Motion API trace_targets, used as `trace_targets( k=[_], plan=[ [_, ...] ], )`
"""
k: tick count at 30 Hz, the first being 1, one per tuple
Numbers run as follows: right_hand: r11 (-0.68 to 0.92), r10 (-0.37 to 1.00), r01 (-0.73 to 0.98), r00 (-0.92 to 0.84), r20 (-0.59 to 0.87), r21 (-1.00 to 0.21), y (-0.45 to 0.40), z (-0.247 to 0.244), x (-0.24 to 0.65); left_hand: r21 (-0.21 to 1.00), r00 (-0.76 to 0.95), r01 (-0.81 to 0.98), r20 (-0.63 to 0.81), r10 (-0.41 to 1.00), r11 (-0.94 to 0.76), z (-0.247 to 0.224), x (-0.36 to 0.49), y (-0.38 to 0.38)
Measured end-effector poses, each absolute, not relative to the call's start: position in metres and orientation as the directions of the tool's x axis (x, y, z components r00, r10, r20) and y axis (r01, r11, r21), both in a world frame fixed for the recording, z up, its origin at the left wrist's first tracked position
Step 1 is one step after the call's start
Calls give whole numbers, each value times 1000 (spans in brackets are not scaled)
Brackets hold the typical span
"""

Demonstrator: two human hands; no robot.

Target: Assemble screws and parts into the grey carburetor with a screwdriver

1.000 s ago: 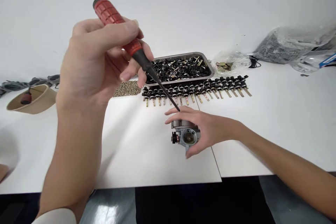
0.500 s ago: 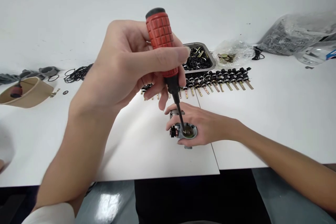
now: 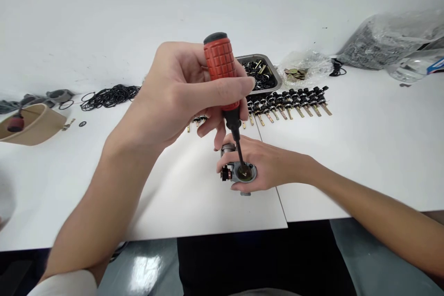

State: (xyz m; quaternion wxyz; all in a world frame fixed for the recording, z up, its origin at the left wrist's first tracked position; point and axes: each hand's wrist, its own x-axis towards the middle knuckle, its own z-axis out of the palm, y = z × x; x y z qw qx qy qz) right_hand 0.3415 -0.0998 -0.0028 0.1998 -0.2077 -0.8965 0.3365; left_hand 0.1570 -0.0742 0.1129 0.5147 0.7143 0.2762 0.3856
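White table (image 3: 364,157), pale wall (image 3: 138,4)

You find no readable text, label, brand or number anywhere; blue-and-red label on clear plastic bag (image 3: 414,65), far right, too blurred to read.

Bright, even overhead light washes the white worktop (image 3: 364,157) almost to glare, shadows stay faint and soft, the far edges bend with wide-angle distortion, and the near forearms blur slightly at the frame's bottom.
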Motion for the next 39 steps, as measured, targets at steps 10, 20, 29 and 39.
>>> trace_targets(
  k=[10,20,29,39],
  plan=[
    [703,504,241,-833,230,-669,-99,-1,341,935,590,17,277,758,-354,110,158,-78],
    [693,537,259,-808,242,-672,-103,2,341,868,629,-102,435,645,-486,133,166,-107],
    [713,505,236,-826,250,-660,-101,-1,342,955,202,-156,282,938,-253,134,164,-94],
    [694,514,233,-823,242,-681,-101,-1,342,850,461,-22,476,749,-526,149,183,-118]
  ],
)
